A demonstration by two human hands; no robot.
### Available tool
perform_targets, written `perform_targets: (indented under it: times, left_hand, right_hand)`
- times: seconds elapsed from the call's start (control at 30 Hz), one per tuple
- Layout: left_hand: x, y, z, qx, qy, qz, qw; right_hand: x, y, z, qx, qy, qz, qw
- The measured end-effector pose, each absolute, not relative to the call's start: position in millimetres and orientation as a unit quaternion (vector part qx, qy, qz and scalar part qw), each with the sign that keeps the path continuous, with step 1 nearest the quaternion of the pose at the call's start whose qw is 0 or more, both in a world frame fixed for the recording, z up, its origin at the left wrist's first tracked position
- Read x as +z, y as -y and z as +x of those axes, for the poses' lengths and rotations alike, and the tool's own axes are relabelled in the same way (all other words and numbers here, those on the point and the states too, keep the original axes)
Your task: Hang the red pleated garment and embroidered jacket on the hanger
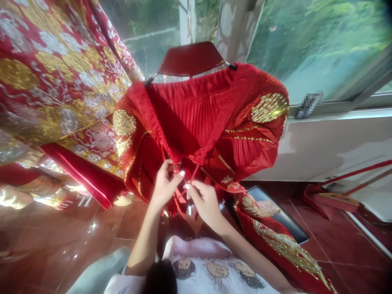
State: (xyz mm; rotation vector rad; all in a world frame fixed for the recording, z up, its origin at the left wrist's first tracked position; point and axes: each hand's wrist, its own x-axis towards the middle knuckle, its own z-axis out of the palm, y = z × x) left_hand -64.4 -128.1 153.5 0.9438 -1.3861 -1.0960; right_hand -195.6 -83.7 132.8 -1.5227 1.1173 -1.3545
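A red pleated skirt (199, 118) with gold embroidery and beading hangs in front of me, its gathered waistband clipped to a dark red hanger (191, 59). Thin red drawstrings (194, 173) come out at the front of the waistband. My left hand (165, 183) pinches one of the cords between thumb and fingers, just below the gathered edge. Close beside it, my right hand (206, 200) is closed in a pinch on the drawstring too. Loose cord ends dangle between the two hands. Exactly how the cords cross is hard to make out.
At the left hangs a red garment (61, 61) thick with gold and silver embroidery. A black flat item (290, 224) lies on the tiled floor (101, 228) at the right, partly behind an embroidered red panel (272, 237). Windows (306, 49) stand behind the hanger.
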Motion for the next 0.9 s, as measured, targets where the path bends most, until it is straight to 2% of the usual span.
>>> perform_targets:
  times: [0.17, 0.33, 0.5, 0.53, 0.6, 0.77, 0.9]
  left_hand:
    - [165, 126, -26, -0.438, 0.562, 0.409, 0.57]
    - [184, 124, -6, -0.437, 0.635, 0.451, 0.45]
    - [173, 127, -22, -0.17, 0.731, 0.506, 0.424]
    - [171, 128, -25, -0.147, 0.738, 0.502, 0.427]
    - [168, 128, -28, -0.198, 0.728, 0.49, 0.436]
    - [167, 125, -25, -0.497, 0.632, 0.401, 0.438]
    - [158, 126, -26, -0.55, 0.59, 0.37, 0.461]
  right_hand:
    - [145, 95, -218, -0.486, -0.463, -0.666, 0.327]
    - [179, 98, -242, -0.451, -0.44, -0.71, 0.314]
    - [180, 87, -230, -0.429, -0.431, -0.706, 0.364]
    - [176, 86, -228, -0.432, -0.435, -0.702, 0.361]
    - [171, 85, -226, -0.439, -0.442, -0.701, 0.348]
    - [166, 84, -230, -0.446, -0.442, -0.702, 0.336]
    - [165, 82, -227, -0.448, -0.448, -0.698, 0.334]
